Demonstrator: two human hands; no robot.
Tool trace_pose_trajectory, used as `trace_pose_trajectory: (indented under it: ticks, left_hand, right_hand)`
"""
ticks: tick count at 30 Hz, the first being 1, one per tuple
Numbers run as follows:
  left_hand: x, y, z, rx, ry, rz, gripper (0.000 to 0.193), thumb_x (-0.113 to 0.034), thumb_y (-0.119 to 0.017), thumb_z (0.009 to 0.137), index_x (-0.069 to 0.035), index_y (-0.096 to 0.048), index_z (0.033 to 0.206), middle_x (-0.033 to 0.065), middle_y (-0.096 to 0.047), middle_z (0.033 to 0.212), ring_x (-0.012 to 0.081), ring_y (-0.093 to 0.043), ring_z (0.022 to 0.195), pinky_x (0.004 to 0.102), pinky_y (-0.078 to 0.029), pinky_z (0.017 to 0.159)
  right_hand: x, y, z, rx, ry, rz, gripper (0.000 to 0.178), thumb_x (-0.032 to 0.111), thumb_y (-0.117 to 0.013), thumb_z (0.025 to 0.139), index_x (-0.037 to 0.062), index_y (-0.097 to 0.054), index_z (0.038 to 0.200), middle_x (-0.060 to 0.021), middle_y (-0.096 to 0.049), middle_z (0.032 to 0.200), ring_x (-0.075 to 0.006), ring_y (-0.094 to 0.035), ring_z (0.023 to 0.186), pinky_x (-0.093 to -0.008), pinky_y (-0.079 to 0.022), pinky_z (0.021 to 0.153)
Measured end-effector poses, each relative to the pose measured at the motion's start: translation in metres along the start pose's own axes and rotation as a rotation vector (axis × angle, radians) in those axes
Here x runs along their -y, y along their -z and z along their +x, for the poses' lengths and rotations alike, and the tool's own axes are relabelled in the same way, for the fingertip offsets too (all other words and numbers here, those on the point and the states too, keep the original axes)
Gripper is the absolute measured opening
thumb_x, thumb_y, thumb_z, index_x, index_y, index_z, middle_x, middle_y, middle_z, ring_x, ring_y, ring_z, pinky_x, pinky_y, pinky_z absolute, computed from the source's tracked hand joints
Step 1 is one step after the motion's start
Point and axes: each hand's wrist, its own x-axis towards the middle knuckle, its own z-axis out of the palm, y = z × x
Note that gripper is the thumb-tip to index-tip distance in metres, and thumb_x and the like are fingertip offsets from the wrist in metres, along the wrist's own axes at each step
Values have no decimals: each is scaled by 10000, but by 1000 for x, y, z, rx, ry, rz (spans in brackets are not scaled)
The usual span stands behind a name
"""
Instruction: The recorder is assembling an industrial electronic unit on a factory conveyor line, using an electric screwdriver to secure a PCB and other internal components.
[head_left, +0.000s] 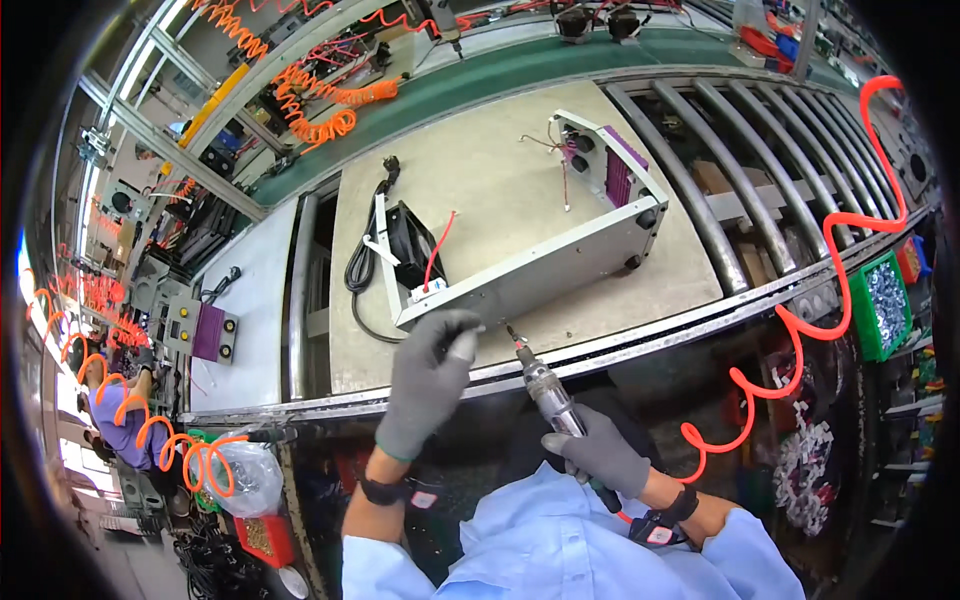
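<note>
In my grey-gloved right hand (603, 452) is a metal air screwdriver (548, 388), its bit pointing up and away from me toward the chassis. The fingers wrap round its body. My left hand (430, 375), also gloved, is raised at the near side of the chassis with fingers curled and thumb pressed in; whatever is between them is too small to make out. A grey sheet-metal chassis (545, 262) lies on the board, with a purple finned panel (625, 175) at its right end. At its left end sit a black fan (412, 245) and a red wire (440, 255).
A black power cord (360, 262) trails from the chassis onto the beige board (470, 150). Metal rollers (770, 165) lie to the right, beside a red coiled hose (850, 275). A green bin (884, 305) of screws stands far right, a red bin (265, 540) low left. A co-worker (125, 420) is at the left.
</note>
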Motion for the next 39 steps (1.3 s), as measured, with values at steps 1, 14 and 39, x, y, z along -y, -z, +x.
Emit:
trace_pose_trajectory:
  ticks: [1, 14, 39]
  left_hand:
    - [-20, 8, 11, 59, 110, 4, 182, -79, -592, 963, 3, -684, 1097, 6, -652, 834, 68, -589, 694, 242, -488, 616]
    - [-38, 5, 160, 464, 406, 313, 205, -180, -608, 955, 10, -680, 976, 81, -723, 858, 116, -681, 677, 257, -547, 583]
    - [58, -21, 179, 903, 330, 743, 420, -270, -659, 790, 50, -724, 1055, 253, -725, 1024, 342, -726, 862, 445, -534, 742]
  right_hand:
    - [0, 1, 3, -1, -1, 4, 319, 277, -721, 883, 66, -536, 1036, -20, -557, 717, -80, -542, 533, -259, -463, 447]
    - [-9, -6, 11, -4, -32, 21, 329, 279, -721, 888, 74, -520, 1049, -16, -542, 707, -79, -533, 527, -262, -468, 459]
    - [-12, -15, 24, 76, -107, 311, 281, 191, -669, 912, 65, -511, 1108, -29, -535, 674, -91, -522, 503, -257, -430, 436]
